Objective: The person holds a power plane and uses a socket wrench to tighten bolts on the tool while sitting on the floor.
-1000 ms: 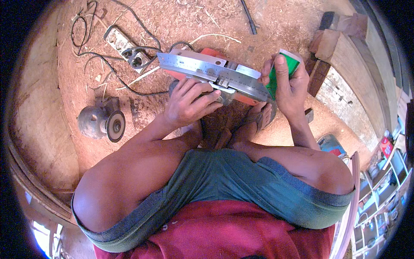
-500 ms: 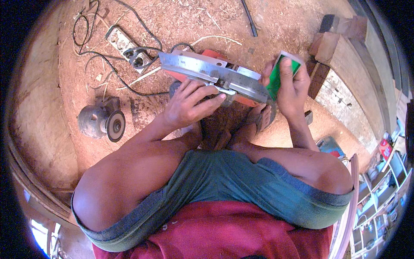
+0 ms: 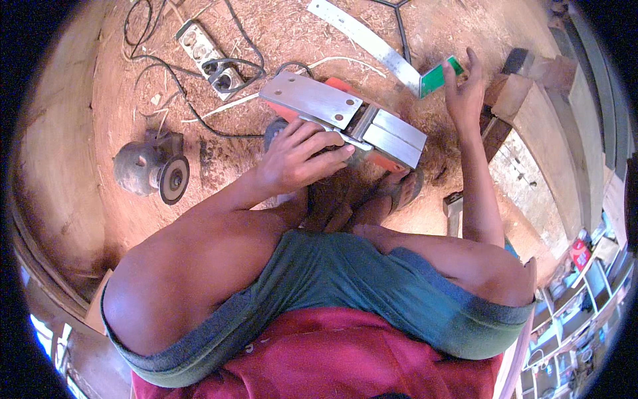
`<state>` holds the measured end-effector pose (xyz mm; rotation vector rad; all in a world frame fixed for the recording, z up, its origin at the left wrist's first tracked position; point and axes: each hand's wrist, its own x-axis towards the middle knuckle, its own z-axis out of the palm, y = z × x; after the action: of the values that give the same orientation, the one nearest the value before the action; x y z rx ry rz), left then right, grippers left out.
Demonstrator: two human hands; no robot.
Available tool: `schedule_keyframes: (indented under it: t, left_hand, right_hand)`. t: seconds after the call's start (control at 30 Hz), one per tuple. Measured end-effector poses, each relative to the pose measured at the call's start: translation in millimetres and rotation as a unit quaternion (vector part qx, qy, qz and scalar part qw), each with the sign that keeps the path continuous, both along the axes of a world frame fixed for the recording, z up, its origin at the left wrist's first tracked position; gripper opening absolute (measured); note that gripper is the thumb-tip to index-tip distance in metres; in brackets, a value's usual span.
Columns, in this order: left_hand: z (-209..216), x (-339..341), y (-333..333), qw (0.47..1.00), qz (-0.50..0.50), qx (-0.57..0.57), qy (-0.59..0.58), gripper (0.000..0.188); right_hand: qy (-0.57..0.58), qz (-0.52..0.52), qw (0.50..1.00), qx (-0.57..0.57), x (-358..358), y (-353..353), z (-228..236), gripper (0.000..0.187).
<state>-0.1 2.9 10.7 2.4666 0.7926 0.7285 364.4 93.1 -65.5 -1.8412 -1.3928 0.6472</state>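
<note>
An upturned electric hand planer (image 3: 312,98) with an orange body lies between my feet, its bright metal sole facing up. My left hand (image 3: 302,156) is closed on the planer's near side, fingers curled by the blade slot. To the right, my right hand (image 3: 465,96) is stretched out with its fingers apart. A try square with a green handle (image 3: 438,78) and a long steel blade (image 3: 365,40) is right beside it. The thumb overlaps the handle's edge; whether it still touches cannot be made out. The square appears to lie on the shavings.
At left sits a bench grinder (image 3: 149,169) with a dark wheel. Behind it are a white power strip (image 3: 199,50) and looping black cords. Thick timber pieces (image 3: 531,120) lie at right, near a hammer-like tool (image 3: 454,209). Wood shavings cover the ground.
My right hand has moved the square off the planer's sole, away and to the right, and its fingers have spread. The planer's sole now faces me more fully. My left hand stays on it.
</note>
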Motion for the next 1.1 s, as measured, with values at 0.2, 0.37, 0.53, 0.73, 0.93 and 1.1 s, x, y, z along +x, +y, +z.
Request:
schedule_keyframes:
  t: [0.2,0.37,0.53,0.73,0.93,1.1]
  left_hand:
    - [-2.2,-3.9,-3.7,1.0,0.011,-0.005,-0.013,0.038]
    - [-4.4,-1.3,-3.7,1.0,0.01,-0.005,-0.022,0.039]
    - [-4.1,-1.1,-3.5,1.0,0.008,-0.017,-0.022,0.039]
    - [-4.0,-2.4,-4.4,0.999,0.013,-0.018,-0.023,0.039]
    - [-2.4,2.3,-2.0,1.0,0.004,-0.02,-0.02,0.038]
    - [-2.4,-0.6,-3.3,1.0,0.016,-0.014,-0.023,0.036]
  right_hand:
    - [-0.027,0.447,0.894,-0.012,-77.1,-21.3,87.3,0.028]
    - [-0.049,0.59,0.803,-0.066,-93.5,-16.6,101.2,0.021]
    - [-0.049,0.597,0.799,-0.056,-95.5,-15.1,99.3,0.021]
    - [-0.067,0.594,0.801,-0.028,-97.2,-16.9,102.3,0.024]
    - [-0.108,0.585,0.804,0.009,-91.6,-20.6,98.9,0.026]
    - [-0.117,0.593,0.796,0.007,-95.9,-18.5,99.5,0.027]
